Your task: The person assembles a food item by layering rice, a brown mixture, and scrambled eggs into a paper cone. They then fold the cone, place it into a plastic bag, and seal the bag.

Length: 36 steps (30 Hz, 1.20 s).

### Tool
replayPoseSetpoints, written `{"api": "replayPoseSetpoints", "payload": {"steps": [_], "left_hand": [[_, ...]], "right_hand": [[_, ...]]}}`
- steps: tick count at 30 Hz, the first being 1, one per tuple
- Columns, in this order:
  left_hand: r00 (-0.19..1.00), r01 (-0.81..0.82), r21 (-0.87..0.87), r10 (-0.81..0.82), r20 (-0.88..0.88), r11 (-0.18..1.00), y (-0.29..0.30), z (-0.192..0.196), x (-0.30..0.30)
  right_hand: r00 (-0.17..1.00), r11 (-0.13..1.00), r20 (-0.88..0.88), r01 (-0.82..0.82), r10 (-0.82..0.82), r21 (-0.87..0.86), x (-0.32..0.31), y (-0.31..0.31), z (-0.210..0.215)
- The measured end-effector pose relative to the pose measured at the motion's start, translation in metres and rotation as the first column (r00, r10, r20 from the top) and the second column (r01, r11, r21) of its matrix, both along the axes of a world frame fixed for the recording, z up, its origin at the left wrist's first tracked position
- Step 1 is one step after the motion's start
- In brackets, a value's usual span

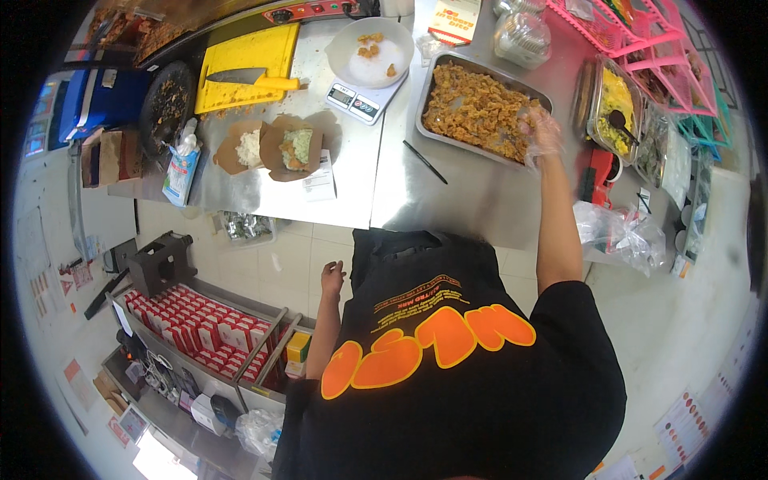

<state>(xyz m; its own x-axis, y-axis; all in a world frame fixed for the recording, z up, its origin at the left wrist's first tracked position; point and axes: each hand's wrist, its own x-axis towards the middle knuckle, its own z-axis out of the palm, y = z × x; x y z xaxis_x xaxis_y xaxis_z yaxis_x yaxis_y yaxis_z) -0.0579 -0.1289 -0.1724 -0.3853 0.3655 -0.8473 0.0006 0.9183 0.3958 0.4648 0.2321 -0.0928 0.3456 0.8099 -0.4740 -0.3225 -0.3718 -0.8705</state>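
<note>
My right hand [543, 133], in a clear plastic glove, reaches into the right end of a metal tray [470, 149] of crumbly fried chicken pieces [472, 108]. Its fingertips are among the pieces; glare and the glove hide how far they are closed. Below the counter's front edge hangs my left hand [333, 278], bare and holding nothing, fingers loosely bent and apart. Left of the tray, a white bowl [352, 50] with a few fried pieces rests on a kitchen scale [364, 100]. Two brown paper boxes stand open: one with rice [249, 150], one with pale green shreds [297, 149] on top.
A knife [236, 76] lies on a yellow cutting board [276, 48] at the back left. A black pen [425, 162] lies before the tray. To the right are a container of yellow food [614, 100], pink baskets [640, 44] and plastic bags [628, 232].
</note>
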Motion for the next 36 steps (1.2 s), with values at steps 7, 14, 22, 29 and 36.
{"api": "replayPoseSetpoints", "payload": {"steps": [7,14,22,29,36], "left_hand": [[1.000,0.004,-0.038,-0.004,-0.001,0.999,0.004,0.004,-0.004],[1.000,-0.010,-0.037,0.010,0.005,0.999,-0.001,-0.004,-0.001],[0.999,-0.044,-0.021,0.044,0.005,0.999,-0.004,-0.002,0.000],[0.996,-0.090,0.024,0.090,-0.022,0.996,-0.005,-0.001,0.001],[0.997,-0.072,-0.028,0.072,-0.011,0.997,-0.024,-0.012,0.003]], "right_hand": [[0.971,0.991,-0.203,0.132,-0.125,0.021,-0.023,-0.023,0.024],[0.937,0.990,0.340,-0.037,0.083,-0.138,-0.021,-0.024,0.030],[-0.143,0.787,0.892,-0.426,0.428,-0.446,-0.065,-0.007,0.053],[-0.216,0.731,0.830,-0.395,0.515,-0.556,-0.099,0.005,0.059],[-0.256,0.836,0.911,-0.374,0.323,-0.402,-0.102,0.007,0.073]]}}
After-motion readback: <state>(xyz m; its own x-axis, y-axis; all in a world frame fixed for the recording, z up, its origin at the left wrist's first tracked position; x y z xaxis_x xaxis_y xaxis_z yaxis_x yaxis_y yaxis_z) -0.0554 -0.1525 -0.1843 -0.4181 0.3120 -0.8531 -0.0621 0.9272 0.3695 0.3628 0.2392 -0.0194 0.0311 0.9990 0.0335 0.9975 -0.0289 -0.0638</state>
